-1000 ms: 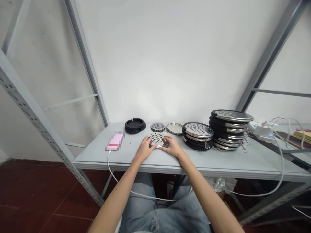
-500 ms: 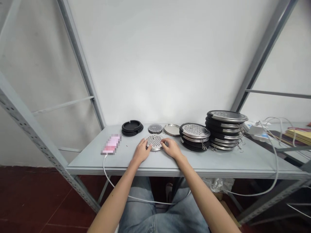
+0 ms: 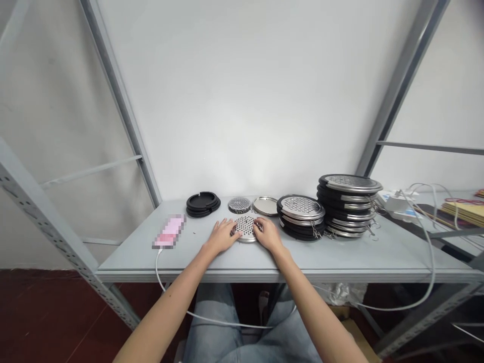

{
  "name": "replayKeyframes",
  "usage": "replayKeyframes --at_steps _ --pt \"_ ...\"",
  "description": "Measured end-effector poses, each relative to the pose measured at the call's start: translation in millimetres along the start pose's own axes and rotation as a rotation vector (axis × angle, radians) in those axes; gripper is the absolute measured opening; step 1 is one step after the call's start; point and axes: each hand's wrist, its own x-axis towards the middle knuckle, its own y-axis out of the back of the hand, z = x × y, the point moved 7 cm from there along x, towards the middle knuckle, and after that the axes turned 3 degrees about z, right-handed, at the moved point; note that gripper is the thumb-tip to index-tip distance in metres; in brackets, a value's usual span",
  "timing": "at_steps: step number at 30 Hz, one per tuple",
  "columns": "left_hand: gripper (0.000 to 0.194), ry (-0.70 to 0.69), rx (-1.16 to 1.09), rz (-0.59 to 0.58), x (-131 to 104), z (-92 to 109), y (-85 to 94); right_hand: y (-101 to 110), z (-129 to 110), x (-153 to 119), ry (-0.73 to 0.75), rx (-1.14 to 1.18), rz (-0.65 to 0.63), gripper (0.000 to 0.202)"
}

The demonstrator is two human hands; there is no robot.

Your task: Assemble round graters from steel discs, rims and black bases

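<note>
A round perforated metal disc (image 3: 245,229) lies on the grey table between my hands. My left hand (image 3: 224,236) rests at its left rim, fingers spread and the thumb on the near left edge. My right hand (image 3: 267,234) lies over the right side, its fingertips bent down onto the holes. Behind the disc are a smaller mesh disc (image 3: 239,204) and a shiny shallow metal lid (image 3: 265,205). Several black rings (image 3: 203,201) are stacked at the back left.
Right of my hands stand a lower stack (image 3: 301,214) and a taller stack (image 3: 350,201) of black-rimmed metal discs with small chains. A phone (image 3: 171,231) with a white cable lies left. Metal posts rise at both sides; yellow sheets (image 3: 465,212) lie far right.
My left hand's fingers have spread, and my right fingertips have moved farther onto the disc. The disc sits slightly farther right relative to the small mesh disc. The camera view has shifted a little.
</note>
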Motion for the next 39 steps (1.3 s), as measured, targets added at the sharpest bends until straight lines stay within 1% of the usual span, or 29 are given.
replayKeyframes --at_steps 2,4,6,8,9,11,12,14,16,17,21,25,30,34,37,39 --pt "0.041 -0.044 0.012 0.014 6 -5 4.5 2 2 0 -0.016 -0.008 0.008 0.020" --pt "0.038 -0.058 0.051 0.090 15 -16 16.6 4 3 0 -0.023 -0.002 0.034 0.018" --pt "0.037 0.001 0.126 0.188 27 -35 33.8 6 3 0 -0.030 0.007 0.052 0.018" --pt "0.039 0.075 0.222 0.236 40 -54 49.5 6 4 0 -0.049 0.011 0.041 0.019" --pt "0.041 0.127 0.264 0.240 46 -64 56.1 5 4 0 -0.064 0.011 0.026 0.020" --pt "0.049 0.243 0.320 0.205 56 -83 64.5 5 5 0 -0.095 0.010 -0.008 0.022" --pt "0.053 0.300 0.332 0.172 59 -91 66.2 5 5 0 -0.106 0.011 -0.021 0.022" --pt "0.056 0.364 0.330 0.091 62 -102 65.0 5 4 0 -0.114 0.015 -0.034 0.023" --pt "0.056 0.376 0.337 0.041 61 -107 63.0 6 3 0 -0.114 0.018 -0.035 0.023" --pt "0.056 0.376 0.348 0.034 60 -108 63.0 6 3 0 -0.113 0.018 -0.035 0.023" --pt "0.055 0.397 0.398 0.055 55 -111 68.5 6 3 0 -0.111 0.025 -0.041 0.023" --pt "0.047 0.420 0.412 0.049 54 -117 74.9 6 3 0 -0.106 0.020 -0.046 0.022" --pt "0.042 0.398 0.443 0.043 50 -125 81.4 5 4 0 -0.112 0.017 -0.054 0.022" --pt "0.039 0.364 0.449 0.042 46 -126 82.8 6 3 0 -0.108 0.019 -0.048 0.022" --pt "0.036 0.354 0.477 0.031 48 -127 82.7 5 4 0 -0.106 0.027 -0.041 0.023" --pt "0.033 0.320 0.482 0.019 51 -129 82.3 4 5 0 -0.099 0.030 -0.039 0.023"
